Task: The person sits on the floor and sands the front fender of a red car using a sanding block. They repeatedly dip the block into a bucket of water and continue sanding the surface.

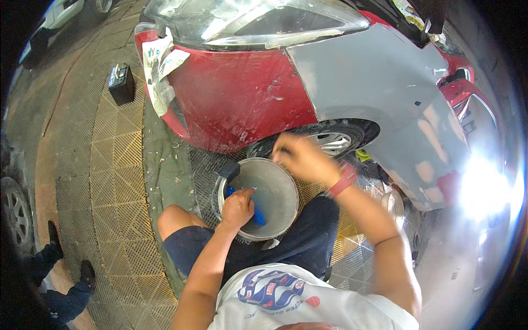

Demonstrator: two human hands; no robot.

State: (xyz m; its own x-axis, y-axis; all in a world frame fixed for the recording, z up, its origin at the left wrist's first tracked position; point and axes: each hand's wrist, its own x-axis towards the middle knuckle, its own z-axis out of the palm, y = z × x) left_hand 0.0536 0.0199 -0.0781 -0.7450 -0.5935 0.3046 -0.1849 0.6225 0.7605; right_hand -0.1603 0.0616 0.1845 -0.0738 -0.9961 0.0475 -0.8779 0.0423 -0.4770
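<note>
Car: red bumper and grey-patched fender, filling the view from 11 to 3 o'clock of the bucket, 12 being the top [357, 71].
Front wheel: at 1 o'clock, under the fender, beyond the right hand [335, 144].
Metal bucket: at the seated person's lap, its black handle grip at 10 o'clock on the rim [292, 187].
Black battery: on the floor, well apart at 10 o'clock [122, 88].
Right hand: raised by the 1 o'clock rim, fingers bent; it is blurred, so I cannot tell whether they pinch anything [308, 159].
Left hand: over the bucket at 8 o'clock, fingers curled closed around the blue piece [238, 209].
Blue piece: inside the bucket, at 7 o'clock, showing on both sides of the left hand [258, 216].
</note>
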